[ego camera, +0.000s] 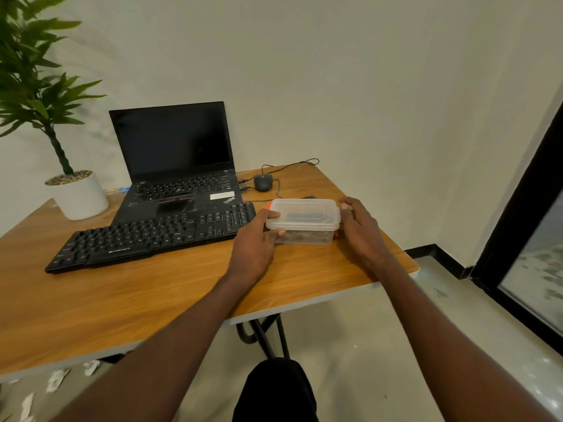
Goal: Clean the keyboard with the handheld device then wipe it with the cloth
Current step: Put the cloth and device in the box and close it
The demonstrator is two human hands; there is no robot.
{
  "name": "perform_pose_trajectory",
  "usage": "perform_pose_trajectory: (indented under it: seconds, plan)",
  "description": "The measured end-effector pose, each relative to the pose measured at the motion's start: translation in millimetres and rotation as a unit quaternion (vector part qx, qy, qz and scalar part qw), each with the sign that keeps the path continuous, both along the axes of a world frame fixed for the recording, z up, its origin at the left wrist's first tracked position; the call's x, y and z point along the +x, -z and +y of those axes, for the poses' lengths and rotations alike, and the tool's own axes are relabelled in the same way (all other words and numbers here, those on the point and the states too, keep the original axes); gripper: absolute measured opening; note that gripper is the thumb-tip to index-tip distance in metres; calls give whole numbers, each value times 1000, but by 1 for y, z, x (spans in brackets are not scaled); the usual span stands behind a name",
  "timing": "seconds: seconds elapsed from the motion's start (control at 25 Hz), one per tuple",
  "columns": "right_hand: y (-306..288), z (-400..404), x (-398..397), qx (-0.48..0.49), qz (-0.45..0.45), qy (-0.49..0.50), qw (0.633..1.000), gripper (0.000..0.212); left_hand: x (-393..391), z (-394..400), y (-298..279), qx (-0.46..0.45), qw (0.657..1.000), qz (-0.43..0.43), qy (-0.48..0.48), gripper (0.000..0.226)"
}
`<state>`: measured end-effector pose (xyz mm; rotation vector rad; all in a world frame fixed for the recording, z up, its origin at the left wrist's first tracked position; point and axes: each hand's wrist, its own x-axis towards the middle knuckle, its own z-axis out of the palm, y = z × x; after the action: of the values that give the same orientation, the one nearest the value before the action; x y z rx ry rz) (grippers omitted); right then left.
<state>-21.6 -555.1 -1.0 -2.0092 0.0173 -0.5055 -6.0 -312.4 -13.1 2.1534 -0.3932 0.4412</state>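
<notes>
A black external keyboard (152, 236) lies slanted on the wooden table, in front of an open laptop. To its right stands a clear plastic box (303, 222) with a clip-on lid, and dark things show dimly inside it. My left hand (259, 236) grips the box's left end, thumb on the lid edge and fingers under the rim. My right hand (358, 226) holds the right end, with its fingers curled at the lid's clip. I cannot make out a handheld device or a cloth.
A black laptop (179, 166) with a dark screen stands open behind the keyboard. A wired mouse (263, 181) sits at the back right, its cable looping on the wooden table (170, 287). A potted plant (76, 193) stands at the back left. The table's right edge is close to the box.
</notes>
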Motion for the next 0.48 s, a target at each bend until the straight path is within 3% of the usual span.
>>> perform_pose_trajectory:
  seconds: [0.48]
  plan:
    - [-1,-5,-1,84,-40,26,995,55,-2,1,-3,27,1000,-6,4,35]
